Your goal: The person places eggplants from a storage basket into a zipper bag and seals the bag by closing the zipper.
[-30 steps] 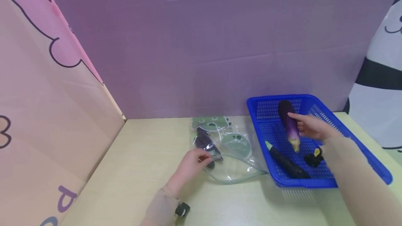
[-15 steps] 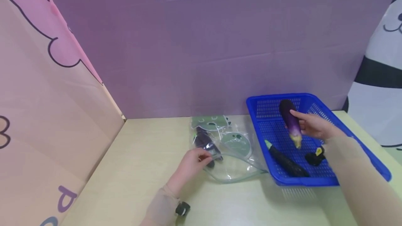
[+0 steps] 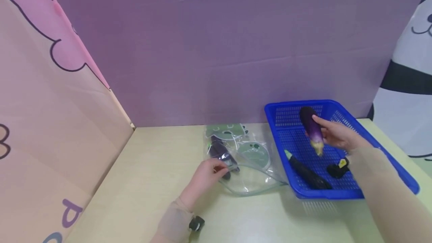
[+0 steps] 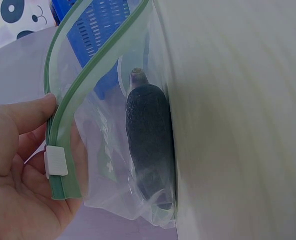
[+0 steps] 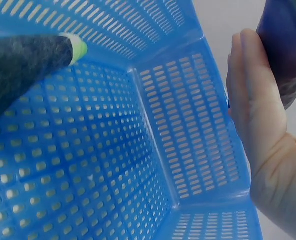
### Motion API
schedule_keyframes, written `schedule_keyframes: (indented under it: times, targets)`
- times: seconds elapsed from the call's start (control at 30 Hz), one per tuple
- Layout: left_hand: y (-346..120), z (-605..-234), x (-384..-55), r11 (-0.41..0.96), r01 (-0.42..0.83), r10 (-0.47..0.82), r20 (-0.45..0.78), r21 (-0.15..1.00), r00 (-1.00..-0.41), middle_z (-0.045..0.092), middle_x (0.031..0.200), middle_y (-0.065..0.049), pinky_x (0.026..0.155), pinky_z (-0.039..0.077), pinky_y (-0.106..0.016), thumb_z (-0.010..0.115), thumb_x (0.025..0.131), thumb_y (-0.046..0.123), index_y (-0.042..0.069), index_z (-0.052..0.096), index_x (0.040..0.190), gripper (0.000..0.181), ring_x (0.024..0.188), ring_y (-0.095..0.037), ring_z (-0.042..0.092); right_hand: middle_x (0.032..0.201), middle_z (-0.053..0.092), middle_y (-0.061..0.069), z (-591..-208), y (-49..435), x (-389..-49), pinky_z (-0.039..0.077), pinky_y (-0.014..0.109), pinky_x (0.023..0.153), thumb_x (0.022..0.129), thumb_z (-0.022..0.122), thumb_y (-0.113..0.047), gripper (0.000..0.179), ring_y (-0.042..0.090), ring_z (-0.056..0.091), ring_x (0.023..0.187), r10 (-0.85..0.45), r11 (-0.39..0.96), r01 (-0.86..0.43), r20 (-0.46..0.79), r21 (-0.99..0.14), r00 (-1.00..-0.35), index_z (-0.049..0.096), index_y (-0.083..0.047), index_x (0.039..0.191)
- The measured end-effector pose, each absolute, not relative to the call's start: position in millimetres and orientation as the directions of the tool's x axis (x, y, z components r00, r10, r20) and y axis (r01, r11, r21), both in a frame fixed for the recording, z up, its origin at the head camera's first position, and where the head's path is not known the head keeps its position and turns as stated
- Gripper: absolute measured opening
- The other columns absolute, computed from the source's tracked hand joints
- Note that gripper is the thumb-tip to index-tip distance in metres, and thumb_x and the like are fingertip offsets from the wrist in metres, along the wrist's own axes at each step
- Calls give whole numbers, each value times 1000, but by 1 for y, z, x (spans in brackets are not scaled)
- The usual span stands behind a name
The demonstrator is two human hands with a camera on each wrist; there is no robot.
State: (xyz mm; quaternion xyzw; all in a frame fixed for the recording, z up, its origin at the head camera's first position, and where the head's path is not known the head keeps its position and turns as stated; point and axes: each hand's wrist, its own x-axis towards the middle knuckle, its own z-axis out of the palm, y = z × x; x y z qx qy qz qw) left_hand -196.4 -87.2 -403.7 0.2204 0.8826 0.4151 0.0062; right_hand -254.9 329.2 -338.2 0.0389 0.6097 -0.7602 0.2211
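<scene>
- So the right hand is up over the blue basket, coming in from the basket's right side, forearm slanting across its near right corner.
- Left hand is low over the bench, left of the basket and well apart from it, forearm angled in from the near edge.
- Right grip: wrapped round the purple eggplant, thumb on top, gap only as wide as the veg. That eggplant sits above the basket's floor, pale stem end tipped toward the person.
- Left grip: pretty much a pinch, thumb and fingers together on the green zip edge of the clear bag, right by a white slider. Bag's just left of the basket, mouth gaping toward the person.
- Inside the bag there's a dark eggplant, left of the basket. Glare and the left hand cover part of it from the head view, so no clue if it's alone.
- Green-tipped dark vegetable lies in the basket's near left part; right wrist view chops it off.
- Same view cuts off the purple eggplant and hides most of the thumb.
- Black bit with yellow by the right sleeve: can't tell whether it's in the basket or on the wrist.
</scene>
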Motion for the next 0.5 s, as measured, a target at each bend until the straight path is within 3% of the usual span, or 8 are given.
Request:
schedule_keyframes:
  times: [0.2,0.4,0.5]
  targets:
    - [-87,-404,-196,558,381,394,169,737,-904,68,88,-5,66,49,-18,66,86,10,5,70,94,10,77,-11,59,95,67,5,-330,320,-252,56,27,77,98,43,-36,37,14,67,87,-291,-185,394,-333,-900,-897,30,-15,125]
    - [-87,-404,-198,560,388,394,177,732,-902,68,89,-5,66,49,-18,66,86,10,5,70,94,10,77,-11,59,94,67,9,-324,303,-249,56,28,74,99,44,-32,19,16,68,85,-336,-264,380,-284,-886,-898,54,-16,103]
    - [-87,-405,-198,560,394,398,180,729,-899,68,88,-6,65,49,-17,66,86,10,5,70,94,10,76,-11,59,93,67,9,-321,294,-247,55,29,73,99,42,-32,19,16,67,85,-358,-249,371,-271,-895,-894,53,-17,103]
